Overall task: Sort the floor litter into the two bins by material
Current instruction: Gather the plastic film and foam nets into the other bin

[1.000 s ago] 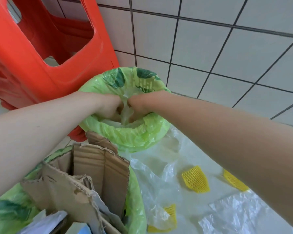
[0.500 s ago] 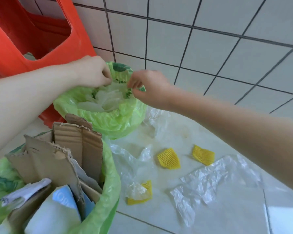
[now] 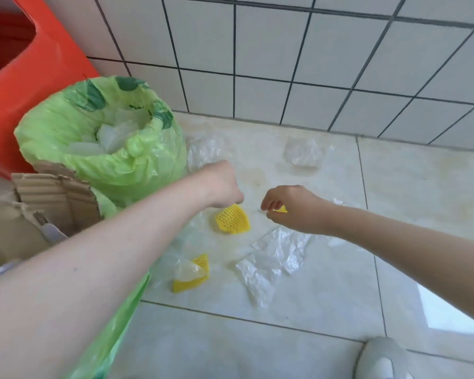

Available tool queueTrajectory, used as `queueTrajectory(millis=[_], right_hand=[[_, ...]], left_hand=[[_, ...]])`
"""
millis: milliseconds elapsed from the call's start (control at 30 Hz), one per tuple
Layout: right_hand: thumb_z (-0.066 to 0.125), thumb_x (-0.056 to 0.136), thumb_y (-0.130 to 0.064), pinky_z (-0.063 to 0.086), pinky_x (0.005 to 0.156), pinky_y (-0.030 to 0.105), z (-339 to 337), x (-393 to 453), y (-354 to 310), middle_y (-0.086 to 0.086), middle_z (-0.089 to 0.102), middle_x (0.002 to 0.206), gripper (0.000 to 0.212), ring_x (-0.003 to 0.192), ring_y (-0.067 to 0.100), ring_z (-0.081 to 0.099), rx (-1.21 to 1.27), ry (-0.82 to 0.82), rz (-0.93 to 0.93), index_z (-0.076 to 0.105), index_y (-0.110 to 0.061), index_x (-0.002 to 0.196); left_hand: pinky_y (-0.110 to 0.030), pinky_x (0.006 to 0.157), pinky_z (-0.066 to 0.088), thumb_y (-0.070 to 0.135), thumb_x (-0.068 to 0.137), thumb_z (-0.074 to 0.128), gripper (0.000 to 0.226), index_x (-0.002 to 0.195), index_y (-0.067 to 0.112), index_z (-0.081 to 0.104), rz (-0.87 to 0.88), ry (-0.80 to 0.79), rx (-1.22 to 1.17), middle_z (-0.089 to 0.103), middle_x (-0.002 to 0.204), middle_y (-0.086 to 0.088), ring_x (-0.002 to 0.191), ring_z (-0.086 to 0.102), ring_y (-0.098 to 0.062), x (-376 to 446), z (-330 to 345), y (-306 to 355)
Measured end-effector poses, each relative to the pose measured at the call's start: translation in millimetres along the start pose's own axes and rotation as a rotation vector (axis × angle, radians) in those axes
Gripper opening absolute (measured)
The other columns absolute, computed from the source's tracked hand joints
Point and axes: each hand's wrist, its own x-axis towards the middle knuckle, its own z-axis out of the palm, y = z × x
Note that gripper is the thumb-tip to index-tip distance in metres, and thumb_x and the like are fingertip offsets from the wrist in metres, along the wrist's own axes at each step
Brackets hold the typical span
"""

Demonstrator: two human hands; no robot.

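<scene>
Two hands low over the pale tiled floor (image 3: 422, 214), both at yellow foam mesh pieces. Left hand (image 3: 222, 184) hangs over the top edge of the yellow foam mesh sleeve (image 3: 232, 222) at centre, fingers curled down and touching or just above its 12 o'clock edge; cannot tell whether they grip it. Right hand (image 3: 293, 207) sits at 3 o'clock of that sleeve, close beside it, and pinches a small yellow foam mesh scrap (image 3: 282, 209) between thumb and curled fingers; most of the scrap is hidden by the hand.

Third yellow foam mesh piece (image 3: 192, 274) lies at 7 o'clock of the centre sleeve, under the left forearm line, with a clear crumpled plastic wad on top. Large clear plastic film sheet (image 3: 271, 258) lies at 5 o'clock of the sleeve, under the right wrist. Another crumpled clear plastic bag (image 3: 303, 155) sits at 1 o'clock near the white tiled wall (image 3: 312, 50), well apart from both hands.

Round bin with leaf-print green liner (image 3: 107, 165) stands at 10 o'clock of the left hand, holding clear plastic. Second green-lined bin (image 3: 104, 337) at 8 o'clock is packed with torn brown cardboard (image 3: 52, 198). Red plastic stool (image 3: 25, 64) stands behind the bins.
</scene>
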Motion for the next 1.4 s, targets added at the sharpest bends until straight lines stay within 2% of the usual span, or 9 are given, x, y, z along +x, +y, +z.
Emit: queueTrajectory(millis=[100, 300, 600, 767, 933, 1033, 1200, 1300, 1400], right_hand=[[0.057, 0.090, -0.017, 0.044, 0.085, 0.022, 30, -16, 33, 0.002, 0.063, 0.109, 0.022, 0.093, 0.012, 0.055, 0.045, -0.042, 0.081, 0.064, -0.015, 0.110], [0.054, 0.093, -0.026, 0.040, 0.095, 0.029, 76, -51, 80, 0.002, 0.050, 0.127, 0.034, 0.117, 0.023, 0.047, -0.068, 0.008, 0.218, 0.051, -0.019, 0.126], [0.058, 0.088, -0.046, 0.032, 0.110, 0.039, 96, -31, 92, 0.002, 0.023, 0.151, 0.072, 0.134, 0.033, 0.025, -0.333, -0.003, 0.203, 0.023, -0.022, 0.146], [0.058, 0.086, -0.049, 0.038, 0.101, 0.037, 97, -21, 102, 0.008, 0.044, 0.128, 0.066, 0.117, 0.031, 0.040, -0.411, 0.063, 0.219, 0.036, -0.015, 0.138], [0.053, 0.091, -0.037, 0.040, 0.084, 0.036, 88, -6, 109, 0.003, 0.062, 0.106, 0.029, 0.102, 0.027, 0.048, -0.299, 0.111, 0.206, 0.051, -0.017, 0.112], [0.050, 0.091, -0.026, 0.042, 0.076, 0.037, 81, 9, 107, 0.007, 0.062, 0.093, 0.015, 0.091, 0.030, 0.049, -0.160, 0.165, 0.232, 0.055, -0.012, 0.094], [0.051, 0.087, -0.019, 0.037, 0.064, 0.034, 68, 27, 84, 0.004, 0.047, 0.074, 0.013, 0.078, 0.032, 0.048, 0.097, 0.249, 0.229, 0.048, -0.008, 0.082], [0.047, 0.090, -0.018, 0.040, 0.062, 0.039, 63, 26, 69, 0.001, 0.045, 0.065, 0.011, 0.069, 0.031, 0.046, 0.222, 0.286, 0.208, 0.043, -0.009, 0.087], [0.044, 0.091, -0.015, 0.042, 0.063, 0.041, 64, 12, 58, 0.002, 0.047, 0.064, 0.007, 0.067, 0.031, 0.047, 0.296, 0.307, 0.150, 0.042, -0.011, 0.097]], left_hand=[[-0.035, 0.089, 0.049, 0.026, 0.082, 0.059, 0.031, 0.112, 0.022, 0.059, -0.038, 0.140, -0.235, 0.058, 0.117, 0.000, 0.108, 0.056, -0.022, -18, 64, 9], [-0.039, 0.090, 0.045, 0.025, 0.082, 0.056, 0.046, 0.127, 0.021, 0.046, -0.057, 0.268, 0.124, 0.041, 0.131, -0.004, 0.120, 0.039, -0.030, -34, 134, -30], [-0.035, 0.082, 0.044, 0.013, 0.085, 0.050, 0.047, 0.129, 0.018, 0.035, -0.148, 0.128, 0.313, 0.034, 0.127, -0.006, 0.114, 0.040, -0.031, -38, 167, -81], [-0.037, 0.068, 0.048, -0.010, 0.073, 0.050, 0.049, 0.117, 0.012, 0.048, -0.001, 0.232, 0.349, 0.046, 0.114, -0.010, 0.099, 0.048, -0.033, -37, 176, -94], [-0.036, 0.057, 0.053, -0.023, 0.053, 0.061, 0.050, 0.092, 0.007, 0.061, 0.099, 0.255, 0.202, 0.053, 0.093, -0.009, 0.080, 0.056, -0.029, -27, 183, -108], [-0.022, 0.061, 0.049, -0.021, 0.042, 0.073, 0.044, 0.074, 0.008, 0.066, 0.180, 0.295, 0.123, 0.058, 0.081, -0.005, 0.072, 0.060, -0.021, -31, 183, -106], [-0.018, 0.089, 0.042, -0.003, 0.075, 0.068, 0.029, 0.102, 0.004, 0.068, 0.167, 0.327, -0.040, 0.056, 0.125, -0.010, 0.105, 0.061, -0.019, -49, 175, -83], [-0.016, 0.079, 0.044, -0.007, 0.066, 0.073, 0.034, 0.097, 0.006, 0.070, 0.225, 0.364, -0.124, 0.056, 0.132, -0.011, 0.081, 0.068, -0.015, -58, 178, -69], [-0.023, 0.066, 0.052, 0.001, 0.076, 0.069, 0.013, 0.087, 0.008, 0.070, 0.246, 0.354, -0.210, 0.049, 0.143, -0.005, 0.069, 0.065, -0.015, -63, 179, -60]])
